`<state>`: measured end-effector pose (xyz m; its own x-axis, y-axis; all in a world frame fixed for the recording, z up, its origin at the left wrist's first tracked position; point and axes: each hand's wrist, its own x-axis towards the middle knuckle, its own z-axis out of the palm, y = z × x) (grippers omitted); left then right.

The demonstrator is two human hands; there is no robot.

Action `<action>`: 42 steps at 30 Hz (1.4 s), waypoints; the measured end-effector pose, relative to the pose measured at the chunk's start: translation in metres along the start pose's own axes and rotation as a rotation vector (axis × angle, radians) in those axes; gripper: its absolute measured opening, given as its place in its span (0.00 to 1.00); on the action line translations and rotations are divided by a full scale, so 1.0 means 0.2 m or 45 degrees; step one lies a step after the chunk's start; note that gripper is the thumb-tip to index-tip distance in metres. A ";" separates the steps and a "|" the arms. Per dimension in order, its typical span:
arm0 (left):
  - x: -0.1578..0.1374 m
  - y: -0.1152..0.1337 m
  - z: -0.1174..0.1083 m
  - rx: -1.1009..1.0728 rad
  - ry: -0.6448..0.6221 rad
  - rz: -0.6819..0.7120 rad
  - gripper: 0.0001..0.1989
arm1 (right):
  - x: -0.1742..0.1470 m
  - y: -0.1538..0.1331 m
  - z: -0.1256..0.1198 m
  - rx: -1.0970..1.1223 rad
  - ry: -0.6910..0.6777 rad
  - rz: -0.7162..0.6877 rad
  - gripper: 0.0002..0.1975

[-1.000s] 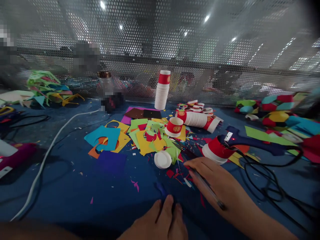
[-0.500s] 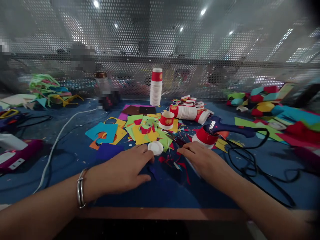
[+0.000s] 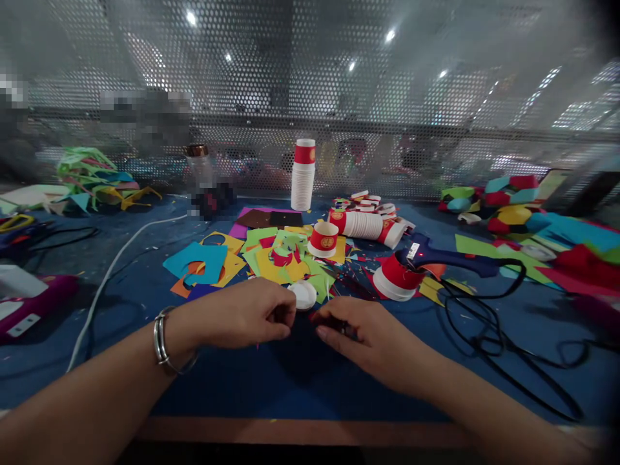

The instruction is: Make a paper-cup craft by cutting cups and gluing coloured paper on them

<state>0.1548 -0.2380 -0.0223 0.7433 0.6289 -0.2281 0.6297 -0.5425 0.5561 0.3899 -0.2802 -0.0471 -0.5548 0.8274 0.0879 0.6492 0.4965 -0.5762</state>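
My left hand (image 3: 254, 313) hovers palm down with curled fingers beside a small white paper disc (image 3: 303, 294). Whatever lies inside those fingers is hidden. Opposite it, my right hand (image 3: 363, 336) is also curled, its thumb close to the fingertips. A hint of red shows at those fingertips, too small to name. Just beyond the disc, cut coloured paper (image 3: 276, 258) lies in a loose heap, with a red and white paper cup (image 3: 323, 239) upright at its edge. A glue gun (image 3: 450, 258) rests its front end on another red and white cup (image 3: 396, 279).
A tall stack of paper cups (image 3: 303, 181) stands at the back, with a second stack (image 3: 363, 225) lying on its side. The black cable (image 3: 489, 349) coils at right. A white cord (image 3: 113, 261) and purple device (image 3: 46, 303) are at left. Perforated metal (image 3: 271, 71) rises behind.
My right hand has moved left and nearer, close to my left hand. My left fingers have curled. The dark blue piece and red scraps between the hands are no longer in view.
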 end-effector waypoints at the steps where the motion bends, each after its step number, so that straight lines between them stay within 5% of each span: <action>1: 0.00 -0.01 -0.02 -0.030 0.024 -0.004 0.02 | 0.02 -0.01 0.00 0.060 -0.044 0.032 0.08; 7: -0.01 -0.11 -0.10 -0.165 0.196 -0.088 0.04 | 0.12 0.03 0.01 0.256 -0.107 0.097 0.07; 13: 0.06 -0.13 -0.03 -0.235 0.245 0.033 0.05 | 0.19 0.06 0.02 0.296 -0.110 0.150 0.09; 20: 0.10 -0.16 -0.02 -0.436 0.524 -0.012 0.03 | 0.16 0.12 -0.09 -0.158 0.161 0.176 0.10; 24: 0.11 -0.18 -0.03 -0.780 0.543 -0.101 0.05 | 0.12 0.23 -0.11 -0.518 0.193 0.298 0.08; 31: 0.15 -0.18 0.00 -1.267 0.584 -0.113 0.10 | 0.15 0.27 -0.09 -0.635 0.168 0.278 0.05; 42: 0.16 -0.21 0.01 -1.376 0.605 -0.140 0.10 | 0.23 0.25 -0.13 -0.576 0.227 0.338 0.06</action>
<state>0.1527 -0.1956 -0.0538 0.3950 0.9103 -0.1235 -0.0021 0.1353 0.9908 0.4109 -0.2108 -0.0508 -0.2700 0.9517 0.1462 0.9355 0.2953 -0.1940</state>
